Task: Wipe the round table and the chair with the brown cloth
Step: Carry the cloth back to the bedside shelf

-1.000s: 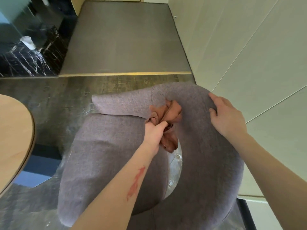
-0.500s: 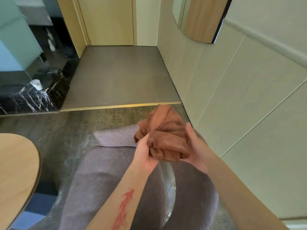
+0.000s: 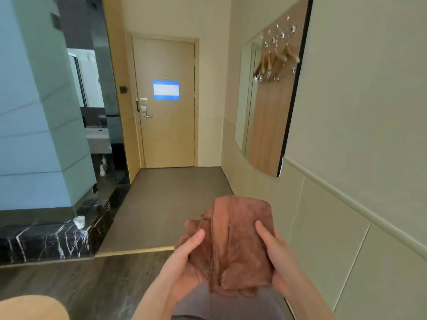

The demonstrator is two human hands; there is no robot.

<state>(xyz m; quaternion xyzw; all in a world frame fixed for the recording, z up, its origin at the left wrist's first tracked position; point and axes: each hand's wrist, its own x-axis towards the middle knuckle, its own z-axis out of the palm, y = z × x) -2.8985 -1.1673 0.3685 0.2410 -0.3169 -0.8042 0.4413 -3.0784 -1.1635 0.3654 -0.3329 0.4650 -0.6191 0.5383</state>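
I hold the brown cloth [image 3: 238,245] up in front of me with both hands, loosely folded and hanging. My left hand [image 3: 184,271] grips its left side from below, thumb on the front. My right hand [image 3: 277,259] holds its right edge. Only a strip of the grey-purple chair [image 3: 226,306] shows under the cloth at the bottom edge. A curved bit of the round wooden table [image 3: 32,307] sits in the bottom left corner.
A closed door [image 3: 166,102] stands ahead at the end of a grey floor strip. A black marble ledge [image 3: 46,241] with a white cup [image 3: 79,221] runs on the left. A beige wall with a mirror panel [image 3: 268,105] lies close on the right.
The view has tilted up from the chair toward the door. The cloth came off the chair back and both hands now hold it, more spread and higher.
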